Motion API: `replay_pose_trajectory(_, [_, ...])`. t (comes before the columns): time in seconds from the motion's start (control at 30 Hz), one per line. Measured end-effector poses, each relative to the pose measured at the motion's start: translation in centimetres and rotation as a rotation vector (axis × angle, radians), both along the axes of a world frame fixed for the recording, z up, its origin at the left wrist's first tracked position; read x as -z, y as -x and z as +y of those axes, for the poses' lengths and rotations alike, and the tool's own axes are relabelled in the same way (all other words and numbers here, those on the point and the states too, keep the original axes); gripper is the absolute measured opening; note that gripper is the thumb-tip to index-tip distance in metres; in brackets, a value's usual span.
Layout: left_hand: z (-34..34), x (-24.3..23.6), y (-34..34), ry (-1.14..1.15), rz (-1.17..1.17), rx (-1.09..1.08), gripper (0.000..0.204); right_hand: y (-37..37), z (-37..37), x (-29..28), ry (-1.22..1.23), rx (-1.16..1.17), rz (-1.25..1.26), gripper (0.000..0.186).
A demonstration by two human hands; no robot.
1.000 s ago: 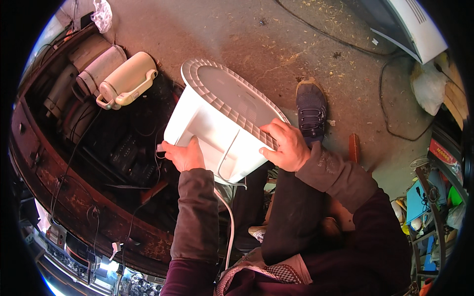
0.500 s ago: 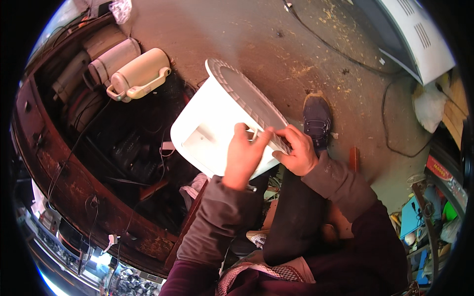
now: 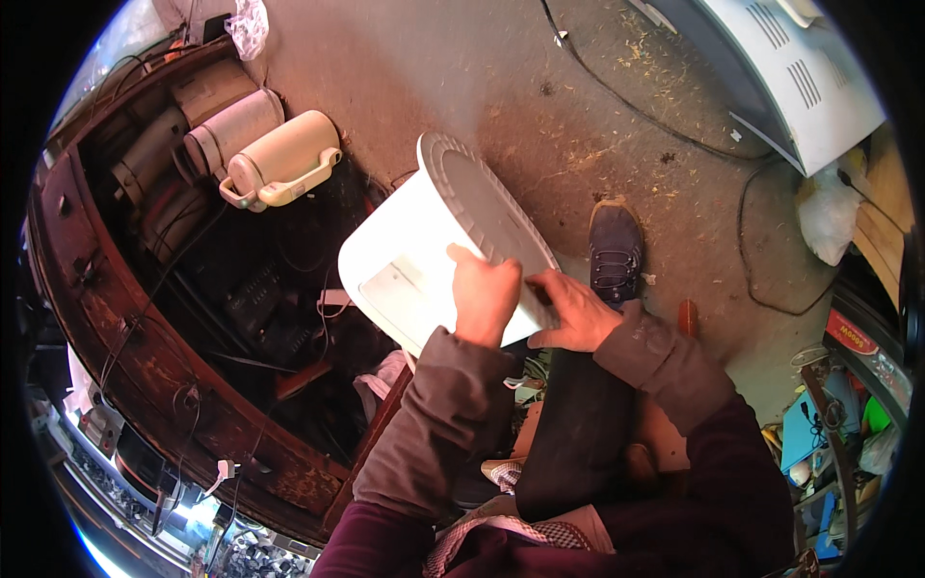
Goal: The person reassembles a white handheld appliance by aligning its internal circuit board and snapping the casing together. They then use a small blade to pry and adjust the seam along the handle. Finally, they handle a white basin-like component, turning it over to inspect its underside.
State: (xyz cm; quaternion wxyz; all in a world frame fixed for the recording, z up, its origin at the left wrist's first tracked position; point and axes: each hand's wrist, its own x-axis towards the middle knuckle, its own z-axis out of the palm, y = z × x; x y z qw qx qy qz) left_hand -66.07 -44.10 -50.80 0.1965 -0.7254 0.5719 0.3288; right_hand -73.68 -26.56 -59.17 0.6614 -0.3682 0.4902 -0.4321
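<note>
A white plastic tub-shaped housing leans tilted in front of me, over my leg. One side carries a grey face with a ribbed border, and a rectangular panel outline shows on the white wall. My left hand is curled into a fist against the housing near its lower right edge, thumb raised; whatever its fingers hold is hidden. My right hand grips the edge at the lower right corner, fingers above and thumb below. Both hands are close together but apart.
To the left, an open dark wooden cabinet holds cream vacuum flasks and cables. My shoe rests on the floor. A black cable runs toward a white appliance at upper right. Assorted items, including a blue box, crowd the right edge.
My left fingers have curled into a fist; the small white piece visible at them earlier no longer shows. The housing has turned slightly, and my right hand has shifted slightly down-left. The view has shifted a little.
</note>
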Motion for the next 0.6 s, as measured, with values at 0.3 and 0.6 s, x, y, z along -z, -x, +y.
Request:
replay_pose_trajectory(0.3, [0.3,-2.1,-5.2,-0.039,0.382,-0.056,0.059,-3.0,-1.2,3.1,0.013,-0.024,-0.065,0.089])
replay_pose_trajectory(0.6, [-3.9,-15.0,-7.7,-0.222,0.508,-0.499,0.072,-0.3,-2.4,1.7,-0.189,0.545,0.402,0.082])
